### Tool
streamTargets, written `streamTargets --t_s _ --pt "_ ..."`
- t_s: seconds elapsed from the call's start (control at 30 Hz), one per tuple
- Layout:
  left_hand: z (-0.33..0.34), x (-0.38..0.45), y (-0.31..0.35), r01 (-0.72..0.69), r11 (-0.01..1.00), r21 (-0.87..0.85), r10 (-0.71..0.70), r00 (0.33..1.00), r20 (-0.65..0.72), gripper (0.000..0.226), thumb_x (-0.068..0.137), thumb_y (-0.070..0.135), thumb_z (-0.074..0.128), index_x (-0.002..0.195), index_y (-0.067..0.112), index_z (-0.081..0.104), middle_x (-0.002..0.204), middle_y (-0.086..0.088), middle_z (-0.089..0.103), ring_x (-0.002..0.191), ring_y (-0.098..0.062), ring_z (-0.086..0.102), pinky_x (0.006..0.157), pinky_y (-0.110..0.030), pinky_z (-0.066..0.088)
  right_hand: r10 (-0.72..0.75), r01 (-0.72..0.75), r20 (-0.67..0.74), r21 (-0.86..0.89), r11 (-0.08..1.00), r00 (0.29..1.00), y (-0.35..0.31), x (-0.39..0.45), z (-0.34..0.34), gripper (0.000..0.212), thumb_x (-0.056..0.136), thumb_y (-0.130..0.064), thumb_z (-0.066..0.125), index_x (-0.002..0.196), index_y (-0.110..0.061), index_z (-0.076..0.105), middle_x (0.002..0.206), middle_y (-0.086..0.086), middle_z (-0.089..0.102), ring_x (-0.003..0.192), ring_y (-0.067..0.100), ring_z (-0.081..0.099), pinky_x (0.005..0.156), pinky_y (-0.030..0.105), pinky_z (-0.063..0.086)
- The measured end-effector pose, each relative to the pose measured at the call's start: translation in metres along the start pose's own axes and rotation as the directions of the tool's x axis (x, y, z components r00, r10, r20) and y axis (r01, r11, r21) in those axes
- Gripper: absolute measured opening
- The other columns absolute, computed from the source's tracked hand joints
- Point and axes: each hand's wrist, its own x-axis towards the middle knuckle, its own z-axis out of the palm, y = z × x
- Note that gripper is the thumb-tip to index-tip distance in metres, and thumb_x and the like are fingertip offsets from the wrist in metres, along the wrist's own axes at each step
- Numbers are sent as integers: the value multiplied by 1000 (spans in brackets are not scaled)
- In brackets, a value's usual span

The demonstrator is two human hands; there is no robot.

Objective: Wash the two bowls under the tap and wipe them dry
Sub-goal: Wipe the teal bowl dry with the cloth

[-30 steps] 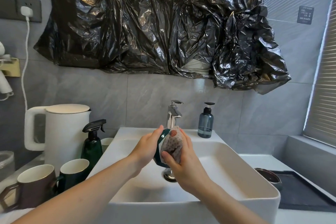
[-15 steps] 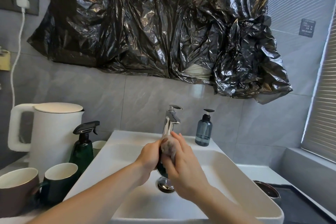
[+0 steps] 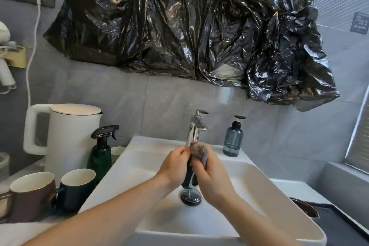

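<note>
Over the white sink (image 3: 249, 181), my left hand (image 3: 174, 166) grips a dark green bowl (image 3: 187, 177) held on edge, only a thin strip of it showing between my hands. My right hand (image 3: 211, 175) holds a grey-brown cloth (image 3: 198, 151) pressed against the bowl's other side. Both hands are just below the chrome tap (image 3: 196, 128); no running water shows. A second bowl (image 3: 305, 207), brown with a dark rim, sits on the counter at the sink's right, partly hidden by the sink wall.
Left of the sink stand a white kettle (image 3: 65, 132), a green spray bottle (image 3: 100, 156), a brown mug (image 3: 30, 195) and a green mug (image 3: 77, 187). A blue soap dispenser (image 3: 232, 138) is at the back right. A dark mat (image 3: 343, 225) lies at right. The drain (image 3: 190, 196) sits below my hands.
The bowl has turned more on edge, so less of it shows. My right hand has worked the cloth up around its rim. The view shifted slightly.
</note>
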Motion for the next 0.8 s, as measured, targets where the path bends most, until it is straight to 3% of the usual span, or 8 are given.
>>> streamTargets --t_s 0.07,0.13,0.23,0.3,0.4,0.5,0.63,0.8 --pt "0 -4 4 -28 1000 -9 28 1000 1 35 98 43 51 77 18 62 75 -3 62 75 -20 57 74 -38 44 177 -164 -77 146 976 981 1 4 1 17 97 -32 50 99 -24 65 81 -8 71 77 7 63 71 26 49" --pt "0 -9 7 -61 998 -6 61 998 31 32 91 46 51 68 24 57 71 -2 57 72 -21 53 72 -38 41 362 -321 -114 273 907 925 8 6 -3 29 100 -37 49 97 -17 69 76 -6 73 78 15 66 71 32 50" --pt "2 -13 8 -95 995 -20 96 994 57 38 99 38 55 63 24 55 67 -2 55 68 -20 51 66 -33 40 576 -567 107 391 725 811 6 4 -15 46 108 -42 37 109 -11 72 92 10 79 93 30 75 79 41 60" --pt "1 -14 10 -80 996 -49 82 996 40 41 108 26 51 69 18 58 66 -2 59 66 -18 55 61 -28 44 606 -651 261 448 613 751 -2 -1 -20 53 108 -46 33 108 -11 73 96 16 79 88 32 77 85 49 62" --pt "-4 -11 11 -27 991 -128 28 1000 12 39 110 22 46 85 4 70 75 -7 70 70 -19 65 62 -27 50 576 -651 320 496 574 752 -4 -1 -20 54 107 -49 36 102 -13 75 99 18 79 82 28 76 91 57 58" --pt "-4 -9 9 -14 987 -162 9 999 -33 42 109 25 48 96 -11 67 81 -13 71 75 -23 65 69 -34 50 557 -644 336 509 571 759 -3 2 -18 53 106 -54 38 105 -16 75 101 18 79 85 31 76 83 55 61" --pt "-3 -9 9 -90 994 -65 87 995 -46 55 92 44 49 93 -8 65 84 -22 70 76 -24 63 68 -38 49 538 -579 233 465 669 810 -2 5 -15 51 104 -56 38 117 -17 69 105 19 76 95 37 75 73 52 63" --pt "-3 -7 4 -154 986 68 156 988 -22 60 93 56 45 93 -1 64 86 -18 71 76 -29 67 67 -39 53 470 -460 80 399 793 879 0 3 -18 45 109 -48 34 110 -23 71 95 7 80 91 28 77 80 55 64"
